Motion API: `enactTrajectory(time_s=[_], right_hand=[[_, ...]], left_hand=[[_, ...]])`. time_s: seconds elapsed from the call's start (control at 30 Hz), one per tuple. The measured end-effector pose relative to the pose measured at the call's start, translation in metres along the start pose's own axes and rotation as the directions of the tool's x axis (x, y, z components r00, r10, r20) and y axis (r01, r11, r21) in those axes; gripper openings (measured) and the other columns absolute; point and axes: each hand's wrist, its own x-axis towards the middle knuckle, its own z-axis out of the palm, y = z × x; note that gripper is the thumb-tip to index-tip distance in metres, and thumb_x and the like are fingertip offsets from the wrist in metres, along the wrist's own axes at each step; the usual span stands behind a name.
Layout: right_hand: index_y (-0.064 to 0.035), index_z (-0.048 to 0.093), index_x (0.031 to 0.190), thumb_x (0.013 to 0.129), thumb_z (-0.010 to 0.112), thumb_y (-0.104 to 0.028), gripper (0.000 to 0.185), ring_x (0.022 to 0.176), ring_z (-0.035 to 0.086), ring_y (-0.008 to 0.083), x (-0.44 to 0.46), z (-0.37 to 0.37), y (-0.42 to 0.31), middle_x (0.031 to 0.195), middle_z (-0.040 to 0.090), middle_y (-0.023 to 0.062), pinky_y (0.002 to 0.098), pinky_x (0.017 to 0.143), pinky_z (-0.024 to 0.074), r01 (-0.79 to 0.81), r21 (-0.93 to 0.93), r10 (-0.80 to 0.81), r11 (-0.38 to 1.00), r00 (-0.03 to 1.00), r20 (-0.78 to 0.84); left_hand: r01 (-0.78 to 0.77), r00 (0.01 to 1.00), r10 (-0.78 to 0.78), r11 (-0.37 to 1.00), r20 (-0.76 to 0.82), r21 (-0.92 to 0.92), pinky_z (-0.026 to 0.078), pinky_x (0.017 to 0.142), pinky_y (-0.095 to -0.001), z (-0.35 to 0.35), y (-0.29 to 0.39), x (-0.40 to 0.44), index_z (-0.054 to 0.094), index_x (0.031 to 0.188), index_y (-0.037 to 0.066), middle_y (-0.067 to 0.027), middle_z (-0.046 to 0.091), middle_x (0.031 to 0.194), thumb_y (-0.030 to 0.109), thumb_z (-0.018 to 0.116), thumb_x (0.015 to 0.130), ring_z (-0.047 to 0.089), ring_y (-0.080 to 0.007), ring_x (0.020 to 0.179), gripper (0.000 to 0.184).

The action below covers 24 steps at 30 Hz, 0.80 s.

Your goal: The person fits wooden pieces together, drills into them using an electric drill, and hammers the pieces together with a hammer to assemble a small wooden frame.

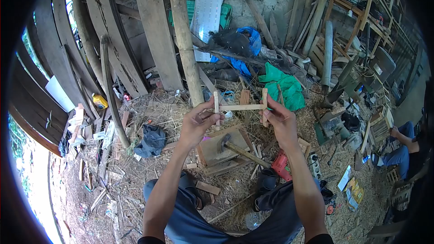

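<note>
A small H-shaped wooden frame (242, 107) is held up in front of me, made of two upright pieces joined by a crossbar. My left hand (199, 119) pinches its left upright between thumb and fingers. On the other side my right hand (279, 119) grips the right upright. Below the frame lies a wooden block (212, 152) on the ground, with a hammer (244, 154) resting across it. A red power tool (281, 166) is near my right forearm.
Wood scraps (208, 187) and shavings litter the ground. A black plastic bag (151, 141) lies left, a green sheet (282, 86) ahead. A bamboo post (183, 36) stands ahead. At the far right, another person (404, 147) sits holding wood.
</note>
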Motion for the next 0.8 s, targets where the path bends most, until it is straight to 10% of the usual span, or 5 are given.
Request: enactTrajectory(time_s=[0.8], right_hand=[[0.0031, 0.058, 0.120, 0.086, 0.063, 0.003, 0.034, 0.107, 0.060, 0.0164, 0.001, 0.003, -0.007, 0.116, 0.064, 0.0140, 0.0298, 0.089, 0.0495, -0.003, 0.006, 0.004, 1.000, 1.000, -0.022]], left_hand=[[-0.112, 0.994, 0.113, 0.992, -0.008, 0.059, 0.052, 0.087, -0.0329, 0.001, -0.008, 0.004, 0.053, 0.122, 0.003, -0.0134, 0.059, 0.118, -0.004, 0.059, 0.090, 0.062, -0.0214, 0.104, 0.034]])
